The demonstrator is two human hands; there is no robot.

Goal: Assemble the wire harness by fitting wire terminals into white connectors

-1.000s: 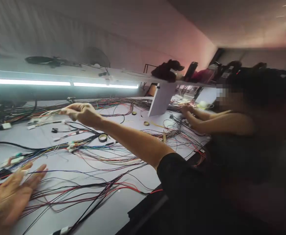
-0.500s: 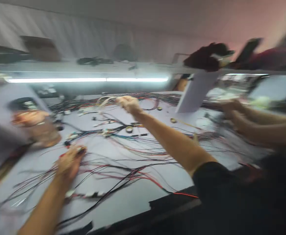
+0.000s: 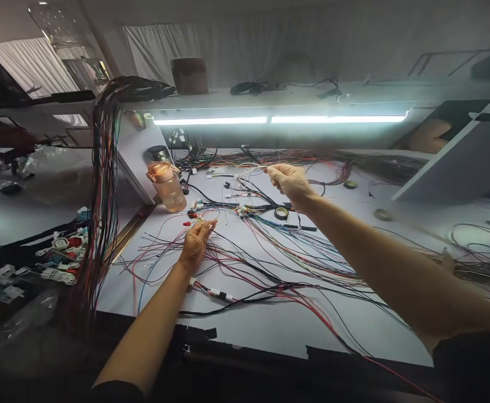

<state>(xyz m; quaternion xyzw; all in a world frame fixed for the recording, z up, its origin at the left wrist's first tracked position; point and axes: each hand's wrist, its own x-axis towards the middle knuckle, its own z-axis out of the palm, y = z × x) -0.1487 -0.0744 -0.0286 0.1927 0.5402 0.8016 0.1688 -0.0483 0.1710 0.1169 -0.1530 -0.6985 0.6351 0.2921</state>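
White wire (image 3: 252, 165), at 12 o'clock in the head view, is pinched by the right hand (image 3: 290, 182) at 2 o'clock; its run is lost among tangled wiring (image 3: 289, 158). At 8 o'clock, whether anything is gripped by the left hand (image 3: 195, 239) cannot be told. Both sleeves (image 3: 475, 366) are cut off.

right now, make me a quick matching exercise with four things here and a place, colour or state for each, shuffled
1. bottle
2. light tubes
3. thick wire bundle
4. right hand

A. pinching a pale wire
B. peach with a dark lid
C. hanging at the left
D. glowing under the shelf

Pairs: 1-B, 2-D, 3-C, 4-A
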